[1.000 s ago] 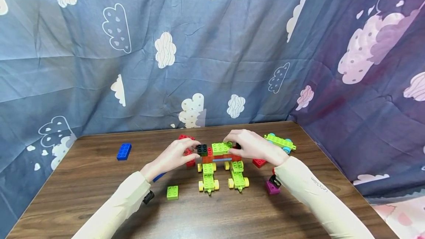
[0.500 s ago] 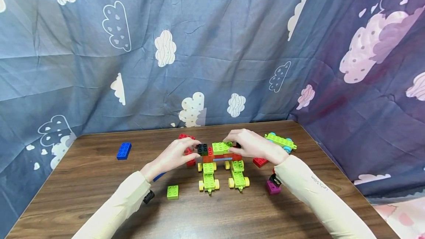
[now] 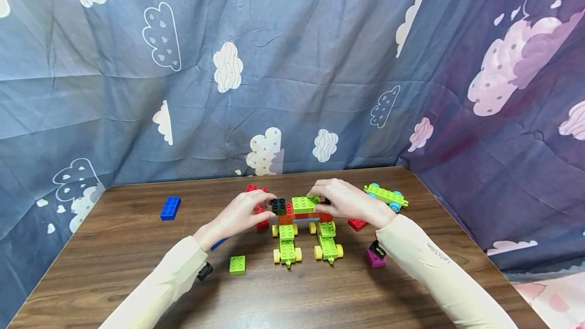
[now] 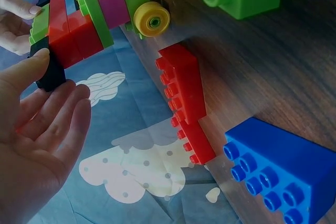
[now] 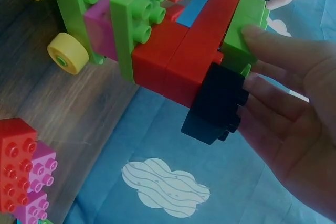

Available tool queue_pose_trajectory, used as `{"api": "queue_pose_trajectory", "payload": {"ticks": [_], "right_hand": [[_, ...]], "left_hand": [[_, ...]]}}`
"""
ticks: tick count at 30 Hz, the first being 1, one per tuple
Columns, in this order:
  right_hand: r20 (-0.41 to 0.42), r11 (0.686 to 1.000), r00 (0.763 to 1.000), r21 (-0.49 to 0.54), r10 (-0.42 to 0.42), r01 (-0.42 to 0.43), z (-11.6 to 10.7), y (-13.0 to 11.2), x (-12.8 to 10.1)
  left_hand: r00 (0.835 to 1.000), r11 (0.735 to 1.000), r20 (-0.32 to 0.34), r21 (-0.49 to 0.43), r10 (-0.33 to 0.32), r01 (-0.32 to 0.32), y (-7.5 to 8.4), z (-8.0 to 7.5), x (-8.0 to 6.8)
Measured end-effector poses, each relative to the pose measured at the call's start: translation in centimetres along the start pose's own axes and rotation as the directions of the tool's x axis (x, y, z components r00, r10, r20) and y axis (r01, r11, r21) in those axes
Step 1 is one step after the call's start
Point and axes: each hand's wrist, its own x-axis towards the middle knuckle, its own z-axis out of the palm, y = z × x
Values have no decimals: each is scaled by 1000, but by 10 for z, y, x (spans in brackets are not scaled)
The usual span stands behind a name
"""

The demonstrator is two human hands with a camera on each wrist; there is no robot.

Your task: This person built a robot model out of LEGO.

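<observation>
A toy-brick build stands mid-table, with red bricks [image 3: 286,219] as a crossbar over two light green wheeled bases [image 3: 287,251] with yellow wheels. My left hand [image 3: 244,210] pinches the black brick [image 3: 278,206] at the crossbar's left end; thumb and fingers show around that black brick [image 4: 51,72] in the left wrist view. On top of the crossbar sit light green bricks [image 3: 301,204]. My right hand [image 3: 346,200] grips the right part of these, its thumb on a green brick [image 5: 240,32] in the right wrist view. Another black brick [image 5: 212,103] is fixed to the right end.
Around the build lie a blue brick [image 3: 170,208], a green brick [image 3: 237,265], red bricks [image 3: 262,223], a small black piece [image 3: 204,271] and a purple brick [image 3: 376,258]. A green base with blue wheels [image 3: 386,196] stands back right. A cloud-patterned curtain [image 3: 196,116] hangs behind.
</observation>
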Motion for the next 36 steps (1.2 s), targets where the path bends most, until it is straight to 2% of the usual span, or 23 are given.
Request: {"api": "queue_pose_trajectory", "payload": {"ticks": [6, 18, 27, 36], "right_hand": [[-21, 999, 1000, -39, 5, -6, 3, -1, 0], [10, 997, 999, -59, 50, -49, 2, -4, 2], [-8, 996, 999, -79, 34, -35, 4, -1, 2], [-7, 997, 998, -52, 59, -59, 6, 1, -4]], "left_hand": [[999, 999, -14, 18, 29, -29, 1, 0, 0], [1000, 1000, 13, 30, -5, 5, 0, 0, 1], [1000, 999, 9, 44, -13, 12, 0, 0, 1], [1000, 999, 9, 34, -18, 18, 1, 0, 1]]}}
